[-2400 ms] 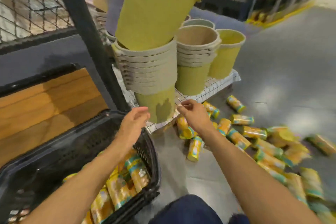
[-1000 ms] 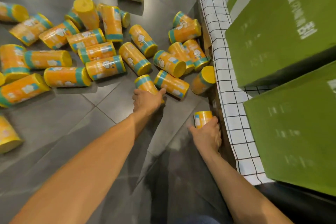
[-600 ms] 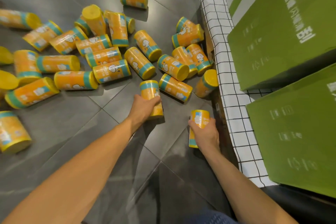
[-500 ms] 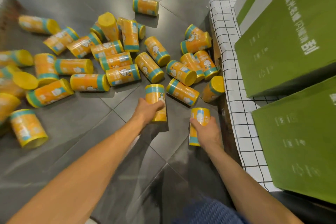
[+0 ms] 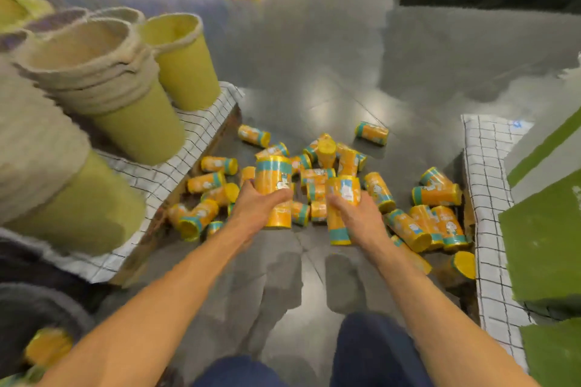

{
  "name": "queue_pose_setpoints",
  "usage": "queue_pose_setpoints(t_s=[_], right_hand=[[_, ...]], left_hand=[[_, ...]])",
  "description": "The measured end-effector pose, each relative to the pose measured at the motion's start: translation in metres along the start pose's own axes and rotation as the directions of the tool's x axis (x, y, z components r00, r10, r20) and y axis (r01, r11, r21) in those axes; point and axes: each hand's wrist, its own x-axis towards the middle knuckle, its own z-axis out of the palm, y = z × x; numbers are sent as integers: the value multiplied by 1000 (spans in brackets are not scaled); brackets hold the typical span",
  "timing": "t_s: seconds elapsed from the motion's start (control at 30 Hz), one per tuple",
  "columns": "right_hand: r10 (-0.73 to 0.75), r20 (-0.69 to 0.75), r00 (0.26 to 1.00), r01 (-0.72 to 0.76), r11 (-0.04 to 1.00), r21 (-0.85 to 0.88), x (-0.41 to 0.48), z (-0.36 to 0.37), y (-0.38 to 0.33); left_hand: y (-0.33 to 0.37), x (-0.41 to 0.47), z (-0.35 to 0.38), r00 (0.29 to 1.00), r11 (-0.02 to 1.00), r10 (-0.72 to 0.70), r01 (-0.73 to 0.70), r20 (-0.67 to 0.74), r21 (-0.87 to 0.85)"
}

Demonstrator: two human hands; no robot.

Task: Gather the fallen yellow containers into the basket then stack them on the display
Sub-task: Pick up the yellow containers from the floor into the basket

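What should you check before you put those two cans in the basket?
1. Left hand grips its can: ok, held upright off the floor.
2. Right hand grips the second can: ok.
3. Basket close enough: probably ok, it sits at the lower left by the left arm.
4. Room in the basket: cannot tell, only a blurred corner shows.
5. Floor picked clean: not ok, many loose cans lie between the two checked shelves.
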Motion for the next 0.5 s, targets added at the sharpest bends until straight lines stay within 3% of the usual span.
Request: queue_pose_setpoints(t_s=[0.1,0.27,0.5], right_hand=[[-127,126,984,128,992,0,-17,49,-60],[-204,380,902,227,974,-17,-68,151,-130],[-260,743,617,478,874,-91,-181,285,-187]], left_hand=[[21,-32,-71,993,995,32,-42,-110,-91],[23,-98,-191,938,972,40,-116,-343,-204],[-19,-197,-337,717,961,-137,-72,-684,-268]])
